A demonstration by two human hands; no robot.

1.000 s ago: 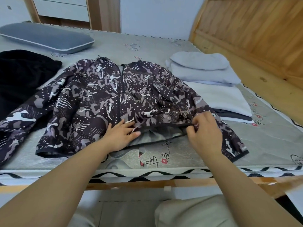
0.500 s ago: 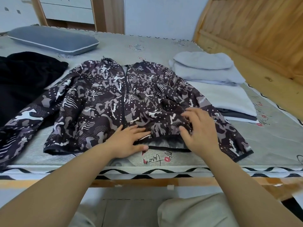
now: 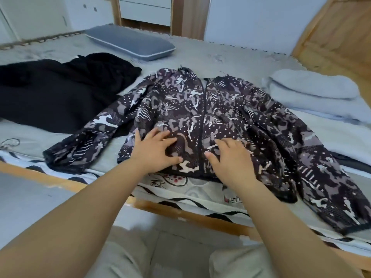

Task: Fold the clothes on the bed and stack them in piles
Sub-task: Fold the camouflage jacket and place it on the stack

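- We find a patterned jacket (image 3: pixel 210 117) spread face up on the bed (image 3: pixel 220 55), its zip running down the middle and its hem lying along the near edge of the mattress.
- We note both sleeves stretched outward: one runs toward the near left corner, the other runs down to the right, and its cuff reaches the striped border of the mattress.
- We record the left hand (image 3: pixel 154 151) lying palm down on the left front panel, just above the hem. Its fingers are spread and slightly bent, pressing the cloth flat; it pinches nothing.
- We record the right hand (image 3: pixel 232 157) lying palm down on the right front panel, just across the zip from the left hand. Its fingers are spread and flat on the cloth, the thumb pointing toward the zip; it grips nothing.
- We observe the two hands close together but apart, with the zip line between them.
- We note a black garment (image 3: pixel 60 91) lying unfolded to the left of the jacket, touching its left sleeve.
- We note a pile of folded pale clothes (image 3: pixel 313 95) to the right of the jacket, close beside its right shoulder.
- We note a grey pillow (image 3: pixel 128 43) lying at the far side of the bed, beyond the black garment.
- We see the wooden bed frame (image 3: pixel 180 213) running along the near edge, below the hem.
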